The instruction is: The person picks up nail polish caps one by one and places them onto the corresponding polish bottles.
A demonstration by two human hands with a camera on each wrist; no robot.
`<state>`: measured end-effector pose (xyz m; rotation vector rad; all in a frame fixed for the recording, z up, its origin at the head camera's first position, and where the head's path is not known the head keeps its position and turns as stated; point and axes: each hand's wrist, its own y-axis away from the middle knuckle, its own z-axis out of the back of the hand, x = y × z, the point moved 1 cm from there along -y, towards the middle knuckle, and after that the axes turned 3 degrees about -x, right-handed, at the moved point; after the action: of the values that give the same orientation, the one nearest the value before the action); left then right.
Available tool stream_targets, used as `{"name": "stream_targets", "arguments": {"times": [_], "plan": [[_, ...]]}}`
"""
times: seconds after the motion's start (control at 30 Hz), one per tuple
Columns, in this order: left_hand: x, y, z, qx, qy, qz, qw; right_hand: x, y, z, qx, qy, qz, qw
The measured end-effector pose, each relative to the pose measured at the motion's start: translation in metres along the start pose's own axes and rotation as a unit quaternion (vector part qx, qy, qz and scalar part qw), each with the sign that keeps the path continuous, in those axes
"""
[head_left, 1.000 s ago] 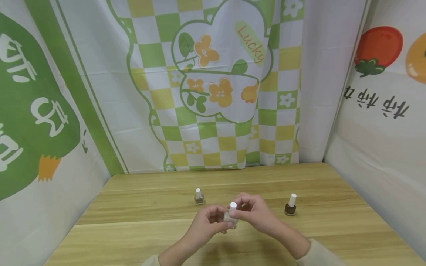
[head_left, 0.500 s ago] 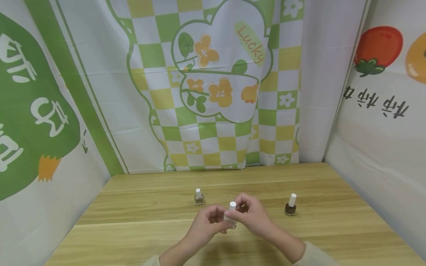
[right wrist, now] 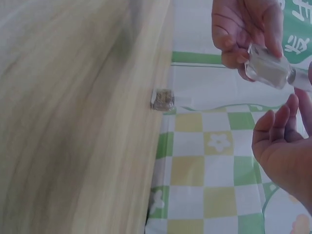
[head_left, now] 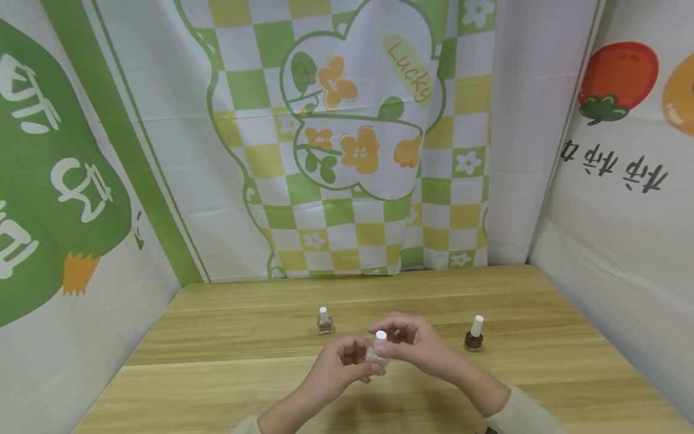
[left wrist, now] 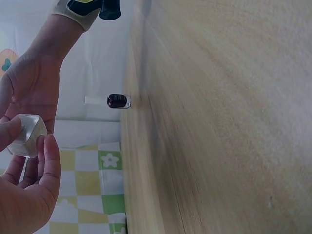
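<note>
Over the middle of the table, my left hand point(head_left: 336, 367) pinches the clear glass body of a nail polish bottle point(head_left: 375, 359) between thumb and fingers. The bottle stands nearly upright in the head view, its white cap point(head_left: 381, 337) on top. Thumb and index finger of my right hand point(head_left: 420, 346) pinch that cap, the other fingers curving loosely behind it. Pale, whitish contents show through the glass point(right wrist: 268, 67) in the right wrist view. In the left wrist view the bottle's base point(left wrist: 31, 136) faces the camera, and the cap is hidden.
A second nail polish bottle point(head_left: 325, 324), greyish-brown with a white cap, stands behind my left hand. To the right is a dark nail polish bottle point(head_left: 473, 340). The wooden table point(head_left: 228, 337) meets a checkered curtain point(head_left: 347, 229) at the back, with printed cloth on both sides.
My right thumb swung left across the bottle half a second ago and is now back to the right at the cap. The left hand has kept its hold, almost still.
</note>
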<state>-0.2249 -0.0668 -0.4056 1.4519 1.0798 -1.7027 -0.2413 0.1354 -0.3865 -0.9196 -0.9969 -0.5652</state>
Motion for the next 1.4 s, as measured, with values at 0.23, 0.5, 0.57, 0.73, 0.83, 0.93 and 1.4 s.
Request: {"name": "stream_targets", "arguments": {"times": [0.23, 0.5, 0.57, 0.73, 0.83, 0.93, 1.4], "plan": [[0.0, -0.001, 0.0, 0.01, 0.011, -0.001, 0.9999, 0.002, -0.002, 0.002, 0.028, -0.024, 0.015, 0.9992], [0.0, 0.0, 0.0, 0.003, 0.014, 0.003, 0.9999, -0.002, -0.003, -0.001, -0.002, 0.003, -0.007, 1.0], [0.001, 0.0, -0.001, -0.001, 0.017, 0.005, 0.9998, -0.003, -0.003, -0.003, -0.018, 0.013, -0.015, 0.9996], [0.002, 0.001, -0.001, -0.011, 0.026, 0.012, 0.9995, -0.006, -0.004, -0.007, -0.052, 0.039, -0.026, 0.9975], [0.002, 0.001, -0.001, -0.017, 0.026, 0.014, 0.9994, -0.007, -0.003, -0.01, -0.073, 0.052, -0.019, 0.9958], [0.002, 0.001, -0.002, -0.022, 0.02, 0.013, 0.9995, -0.006, -0.003, -0.013, -0.095, 0.056, -0.019, 0.9938], [0.003, 0.001, -0.002, -0.036, 0.016, 0.01, 0.9992, 0.004, -0.001, -0.022, -0.136, 0.048, -0.078, 0.9865]]}}
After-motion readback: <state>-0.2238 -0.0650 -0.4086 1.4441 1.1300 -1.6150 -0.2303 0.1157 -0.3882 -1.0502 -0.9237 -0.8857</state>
